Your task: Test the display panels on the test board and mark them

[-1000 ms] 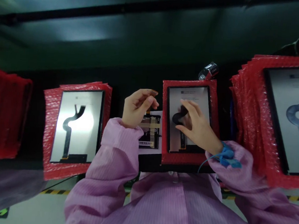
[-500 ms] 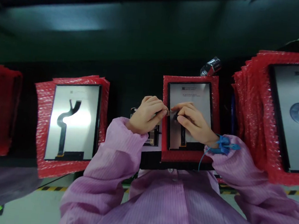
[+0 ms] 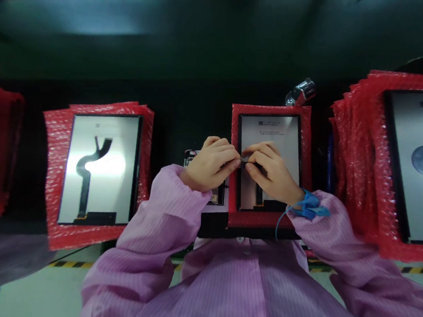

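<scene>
A display panel [image 3: 285, 145] lies face down on a red bubble-wrap sheet [image 3: 307, 137], its dark ribbon cable [image 3: 259, 196] running up from the lower edge under my right hand. My right hand [image 3: 275, 174] is closed over the panel, thumb and fingers pinching the cable's upper end. From the left, my left hand [image 3: 213, 163] is closed in a pinch at the panel's left edge. Its fingertips meet those of my right hand; the small piece between them is too hidden to name. Partly beneath my left hand sits a small circuit board [image 3: 214, 196].
Another panel [image 3: 101, 168] with a forked ribbon cable rests on red bubble wrap at left. A taller bubble-wrap stack [image 3: 359, 166] bearing a panel [image 3: 409, 185] stands at right. A shiny metal cylinder [image 3: 302, 91] is behind the middle panel. A dark sleeve [image 3: 2, 263] shows at lower left.
My right hand has shifted slightly left, bringing the cable's end to my left fingertips. My left hand has edged right; the gap between the hands has closed.
</scene>
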### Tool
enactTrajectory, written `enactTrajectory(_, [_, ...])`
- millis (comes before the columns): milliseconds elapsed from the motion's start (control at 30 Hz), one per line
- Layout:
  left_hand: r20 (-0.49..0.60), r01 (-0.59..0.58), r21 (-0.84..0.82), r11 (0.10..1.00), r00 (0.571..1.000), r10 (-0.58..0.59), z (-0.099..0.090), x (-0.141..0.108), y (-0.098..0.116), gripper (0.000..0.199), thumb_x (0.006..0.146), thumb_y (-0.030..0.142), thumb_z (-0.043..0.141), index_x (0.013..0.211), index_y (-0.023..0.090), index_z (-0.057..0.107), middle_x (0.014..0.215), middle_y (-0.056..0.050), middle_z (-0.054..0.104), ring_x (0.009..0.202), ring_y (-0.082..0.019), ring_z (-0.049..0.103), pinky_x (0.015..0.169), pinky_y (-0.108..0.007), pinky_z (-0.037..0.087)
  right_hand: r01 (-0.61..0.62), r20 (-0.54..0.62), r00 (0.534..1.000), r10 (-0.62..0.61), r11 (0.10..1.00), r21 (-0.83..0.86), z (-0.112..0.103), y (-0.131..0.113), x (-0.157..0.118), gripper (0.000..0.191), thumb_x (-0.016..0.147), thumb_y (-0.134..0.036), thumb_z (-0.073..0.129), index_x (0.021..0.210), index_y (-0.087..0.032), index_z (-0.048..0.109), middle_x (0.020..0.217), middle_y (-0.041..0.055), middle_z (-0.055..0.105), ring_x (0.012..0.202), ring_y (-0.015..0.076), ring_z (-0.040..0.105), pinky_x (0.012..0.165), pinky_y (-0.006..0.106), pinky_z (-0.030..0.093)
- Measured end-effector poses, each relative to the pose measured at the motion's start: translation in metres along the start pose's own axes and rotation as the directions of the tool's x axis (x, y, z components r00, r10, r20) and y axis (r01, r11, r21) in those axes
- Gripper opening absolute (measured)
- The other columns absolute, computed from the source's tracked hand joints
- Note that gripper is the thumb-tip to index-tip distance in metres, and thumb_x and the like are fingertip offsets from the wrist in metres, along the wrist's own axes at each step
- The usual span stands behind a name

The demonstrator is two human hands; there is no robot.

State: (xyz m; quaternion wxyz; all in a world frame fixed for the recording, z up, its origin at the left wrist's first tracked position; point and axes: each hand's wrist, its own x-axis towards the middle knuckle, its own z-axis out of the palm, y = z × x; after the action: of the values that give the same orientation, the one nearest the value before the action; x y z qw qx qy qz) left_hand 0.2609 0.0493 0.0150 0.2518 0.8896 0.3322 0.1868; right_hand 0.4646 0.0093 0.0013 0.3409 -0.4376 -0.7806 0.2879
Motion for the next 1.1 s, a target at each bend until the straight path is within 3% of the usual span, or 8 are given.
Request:
enactTrajectory(533, [-0.09,-0.016,-0.006,1.0,0.996,0.015,0.0085,-0.002,0.0001,0.025,0.097,0.023,0.044,0.077,0.019,0.059,0.074,-0.002,0.065,0.076,-0.019,0.056,0.084,-0.039,0.037,-0.042,0.057,0.997,0.043,0.999,-0.011,0.0001,-0.0007,0.0001,0.017,0.098,-0.025,0.046,0.086,-0.021,0.058,0.113,0.0069,0.068,0.109,0.0245,0.052,0.097,0.043,0.039])
enactTrajectory(733, [-0.069,0.004,-0.008,1.0,0.998,-0.004,0.0058,-0.0022,-0.0007,0.027,0.097,0.026,0.043,0.076,0.019,0.059,0.074,-0.002,0.066,0.075,-0.019,0.057,0.084,-0.039,0.037,-0.056,0.068,0.996,0.053,0.998,0.035,-0.0013,0.0021,-0.0005,0.017,0.098,-0.026,0.049,0.084,-0.021,0.058,0.113,0.0068,0.067,0.109,0.0238,0.052,0.098,0.043,0.039])
enactTrajectory(867, [-0.053,-0.052,-0.033,0.998,0.997,0.051,0.0028,-0.0024,-0.0032,0.025,0.096,0.026,0.047,0.076,0.018,0.061,0.073,-0.001,0.067,0.074,-0.017,0.059,0.084,-0.039,0.037,-0.036,0.079,0.996,0.031,0.998,0.057,-0.0024,0.0036,-0.0017,0.015,0.098,-0.025,0.051,0.086,-0.02,0.059,0.114,0.0069,0.066,0.109,0.0233,0.051,0.1,0.043,0.038])
enactTrajectory(1100, [-0.147,-0.095,-0.059,0.994,0.985,0.085,0.0006,-0.0034,-0.0046,0.016,0.092,0.028,0.059,0.081,0.019,0.067,0.076,0.001,0.071,0.072,-0.015,0.062,0.086,-0.038,0.037,0.003,0.074,0.997,-0.007,0.999,0.046,-0.0006,0.0063,-0.0038,0.017,0.099,-0.031,0.053,0.089,-0.021,0.061,0.116,0.0064,0.066,0.111,0.0235,0.051,0.102,0.043,0.037])
